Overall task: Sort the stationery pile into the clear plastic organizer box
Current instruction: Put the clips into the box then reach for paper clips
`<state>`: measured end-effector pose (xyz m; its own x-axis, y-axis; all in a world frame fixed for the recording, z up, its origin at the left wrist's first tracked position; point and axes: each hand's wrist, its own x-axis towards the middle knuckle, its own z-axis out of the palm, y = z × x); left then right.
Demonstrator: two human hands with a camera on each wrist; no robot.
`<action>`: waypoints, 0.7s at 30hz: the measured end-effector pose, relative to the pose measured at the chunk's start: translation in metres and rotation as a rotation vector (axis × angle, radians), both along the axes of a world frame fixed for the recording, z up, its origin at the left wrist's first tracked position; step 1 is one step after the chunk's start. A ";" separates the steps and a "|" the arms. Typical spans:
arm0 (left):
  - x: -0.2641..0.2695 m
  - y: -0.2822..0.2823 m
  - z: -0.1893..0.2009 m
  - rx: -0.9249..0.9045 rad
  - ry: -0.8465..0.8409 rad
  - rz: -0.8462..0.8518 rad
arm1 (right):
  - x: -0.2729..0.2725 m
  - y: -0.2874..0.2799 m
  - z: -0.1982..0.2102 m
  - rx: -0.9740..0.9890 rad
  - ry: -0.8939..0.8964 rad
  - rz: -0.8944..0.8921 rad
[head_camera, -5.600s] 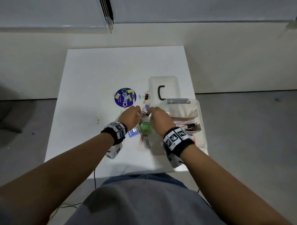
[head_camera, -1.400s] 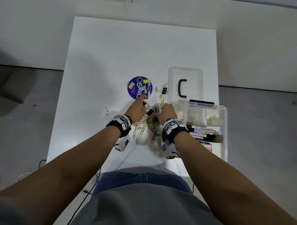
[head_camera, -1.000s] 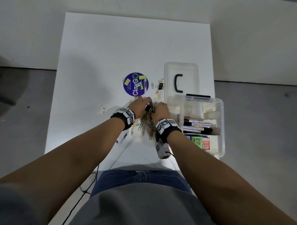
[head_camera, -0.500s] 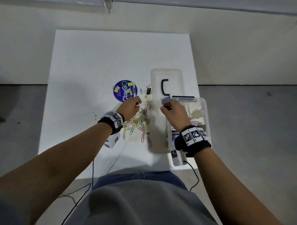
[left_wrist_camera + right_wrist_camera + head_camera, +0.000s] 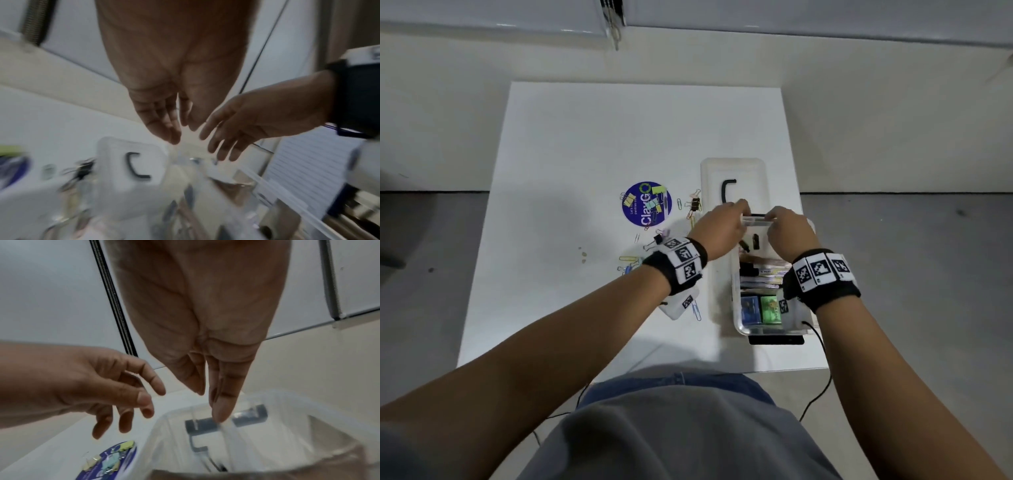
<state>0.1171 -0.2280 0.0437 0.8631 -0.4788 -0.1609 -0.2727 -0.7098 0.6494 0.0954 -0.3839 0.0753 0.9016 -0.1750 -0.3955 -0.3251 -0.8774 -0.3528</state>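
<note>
**Both hands over the far end of the organizer box**

From my seat at the feed, I see the left hand [image 5: 717,233] and the right hand [image 5: 787,233] side by side above the far compartment of the clear plastic organizer box [image 5: 770,329], which sits at the right edge of the white table [image 5: 585,137]. In the wrist views both hands have their fingers extended and slack, with nothing between them; the right thumb tip [image 5: 221,412] hangs just over the box's far rim. Two small black binder clips [image 5: 751,242] lie on the floor of that far compartment, though the left wrist picture is smeared enough that I would not swear to their exact number.

The middle of the box holds a row of markers [image 5: 763,272] lying crosswise, and the near compartment holds a blue packet [image 5: 750,308] beside a green packet [image 5: 770,308]. The box's lid [image 5: 732,178], with its black handle, lies flat on the table just beyond the box.

The rest of the pile is to the left of the box: coloured paper clips [image 5: 631,263] scattered by my left wrist, a black binder clip [image 5: 694,204] farther back, and a round blue sticker [image 5: 646,204] with several pastel clips resting on it.
</note>
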 end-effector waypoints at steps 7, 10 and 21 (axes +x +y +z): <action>0.058 0.103 -0.061 0.260 0.112 0.268 | 0.049 0.087 -0.013 0.172 -0.051 0.122; 0.078 0.133 -0.079 0.346 0.107 0.240 | 0.071 0.123 -0.035 0.170 0.017 0.171; 0.089 0.155 -0.110 0.607 0.165 0.403 | 0.097 0.145 -0.110 -0.048 0.208 0.209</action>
<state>0.2066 -0.0731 -0.0661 0.8947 0.0842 -0.4386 0.1519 -0.9809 0.1216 0.1925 -0.2392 -0.0343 0.8205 -0.0173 -0.5714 -0.1968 -0.9470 -0.2539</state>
